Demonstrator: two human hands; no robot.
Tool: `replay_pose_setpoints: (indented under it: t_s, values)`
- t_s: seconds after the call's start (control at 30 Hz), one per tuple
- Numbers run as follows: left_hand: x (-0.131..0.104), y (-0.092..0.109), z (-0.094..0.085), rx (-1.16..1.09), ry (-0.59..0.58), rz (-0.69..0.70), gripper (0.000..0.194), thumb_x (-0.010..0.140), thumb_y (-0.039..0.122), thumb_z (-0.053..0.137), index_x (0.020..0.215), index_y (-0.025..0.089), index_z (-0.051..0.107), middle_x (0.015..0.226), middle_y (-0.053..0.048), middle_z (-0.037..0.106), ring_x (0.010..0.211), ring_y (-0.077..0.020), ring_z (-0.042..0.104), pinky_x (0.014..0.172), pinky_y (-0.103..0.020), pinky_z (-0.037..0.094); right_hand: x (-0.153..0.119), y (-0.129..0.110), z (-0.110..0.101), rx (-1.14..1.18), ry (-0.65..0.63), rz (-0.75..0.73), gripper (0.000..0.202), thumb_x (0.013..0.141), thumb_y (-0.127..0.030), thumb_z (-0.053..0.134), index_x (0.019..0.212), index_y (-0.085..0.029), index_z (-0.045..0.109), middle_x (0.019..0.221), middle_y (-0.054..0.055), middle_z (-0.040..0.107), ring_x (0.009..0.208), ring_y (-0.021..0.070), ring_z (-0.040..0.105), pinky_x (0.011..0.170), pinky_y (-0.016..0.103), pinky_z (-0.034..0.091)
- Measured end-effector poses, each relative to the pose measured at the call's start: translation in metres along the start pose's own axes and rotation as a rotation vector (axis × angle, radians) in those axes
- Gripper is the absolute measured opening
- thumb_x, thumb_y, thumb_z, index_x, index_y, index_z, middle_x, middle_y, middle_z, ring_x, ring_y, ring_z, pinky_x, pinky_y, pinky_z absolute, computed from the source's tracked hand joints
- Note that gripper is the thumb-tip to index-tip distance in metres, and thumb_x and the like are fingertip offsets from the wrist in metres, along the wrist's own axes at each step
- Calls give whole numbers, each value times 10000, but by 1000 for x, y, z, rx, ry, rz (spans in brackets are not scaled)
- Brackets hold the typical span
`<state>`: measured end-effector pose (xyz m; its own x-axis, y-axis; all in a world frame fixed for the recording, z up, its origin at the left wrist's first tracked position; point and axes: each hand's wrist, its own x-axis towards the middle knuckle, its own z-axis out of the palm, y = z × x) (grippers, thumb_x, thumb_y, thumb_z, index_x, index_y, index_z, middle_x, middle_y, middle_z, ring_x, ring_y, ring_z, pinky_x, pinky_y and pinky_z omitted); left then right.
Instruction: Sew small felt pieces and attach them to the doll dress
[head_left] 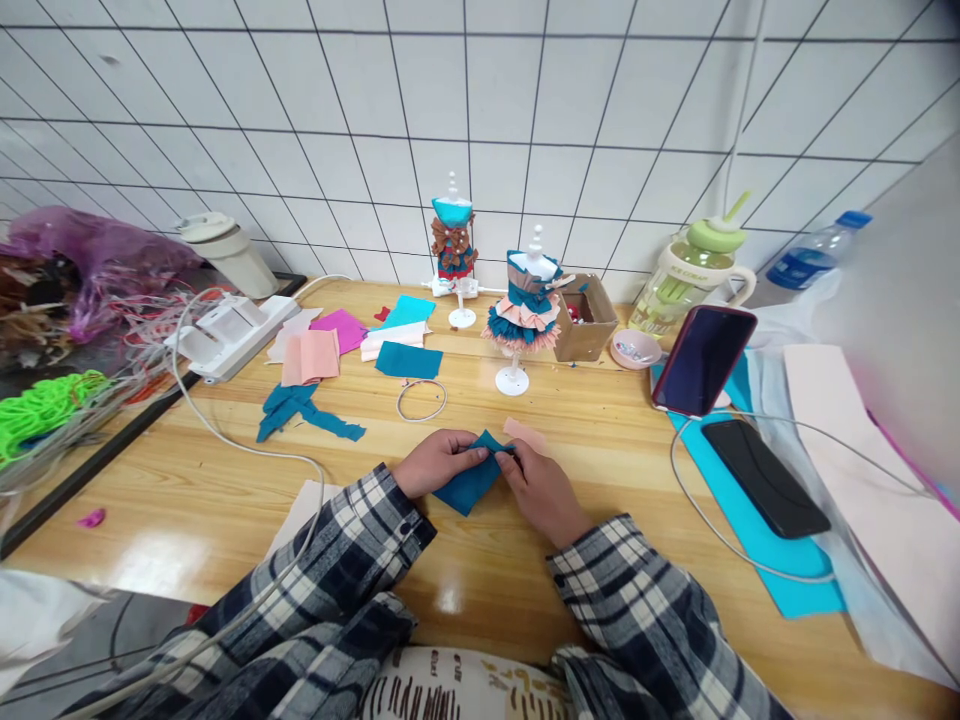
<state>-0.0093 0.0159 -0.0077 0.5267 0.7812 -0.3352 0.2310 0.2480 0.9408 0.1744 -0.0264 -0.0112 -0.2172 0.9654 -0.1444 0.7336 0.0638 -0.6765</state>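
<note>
Near the table's front, a dark teal piece of crepe paper is held between both hands. My left hand pinches its upper left part, thumb on top. My right hand grips the upper right corner, where the paper looks folded or bunched. A small peach piece lies just behind my right hand. Beyond the hands stands a small white dress form in a teal and peach ruffled dress. Further back is a second form with a turquoise, brown and red dress.
Left of centre lie teal strips, a folded peach piece, a teal rectangle and a ring. A power strip with its cable is further left. A cardboard box, pink dish, propped phone and black phone stand or lie right.
</note>
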Motion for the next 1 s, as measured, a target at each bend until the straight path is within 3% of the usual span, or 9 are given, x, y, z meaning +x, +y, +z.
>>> replay_pose_setpoints:
  t_s: [0.47, 0.67, 1.0]
  values:
    - [-1, 6, 4, -11, 17, 17, 318, 748, 435, 645, 805, 123, 655, 713, -2, 629, 619, -109, 513, 604, -222, 411, 0, 0, 1, -56, 28, -13, 299, 956, -416, 300, 854, -212, 493, 740, 19, 614, 672, 164, 551, 561, 250, 264]
    - [1, 2, 3, 18, 26, 55, 346, 748, 449, 636, 855, 121, 658, 782, -29, 662, 693, -141, 561, 670, -249, 436, -2, 0, 1, -34, 20, -4, 292, 953, -428, 304, 909, -215, 500, 762, 23, 624, 695, 167, 565, 566, 247, 274]
    - [2, -1, 4, 116, 67, 66, 308, 753, 433, 619, 790, 128, 642, 718, -9, 633, 651, -129, 539, 610, -229, 423, -2, -1, 1, -37, 15, -22, 271, 945, -435, 328, 958, -226, 500, 774, 17, 633, 712, 169, 574, 584, 244, 288]
